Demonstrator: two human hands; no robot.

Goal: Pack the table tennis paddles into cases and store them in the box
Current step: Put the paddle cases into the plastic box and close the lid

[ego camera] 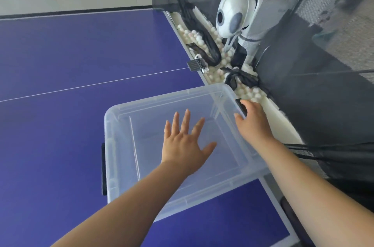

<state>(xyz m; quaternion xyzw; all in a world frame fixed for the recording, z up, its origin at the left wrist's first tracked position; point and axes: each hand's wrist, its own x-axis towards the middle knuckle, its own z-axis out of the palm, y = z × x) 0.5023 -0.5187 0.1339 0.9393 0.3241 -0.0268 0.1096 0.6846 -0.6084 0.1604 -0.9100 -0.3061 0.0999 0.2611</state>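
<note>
A clear plastic storage box (pixel 113 145) sits empty at the blue table's corner; the left hand (pixel 182 143) hovers flat-fingered over it, the right hand (pixel 253 121) grips its far-right rim latch. No paddles visible.

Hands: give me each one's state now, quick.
Left hand: open, fingers spread above the clear box, holding nothing.
Right hand: fingers curled on the box's dark handle at its right rim.

I see two bare forearms, no sleeves, watch or rings on them; my left hand (pixel 185 141) and right hand (pixel 253 120) wear no gloves, nails short and unpainted.
</note>
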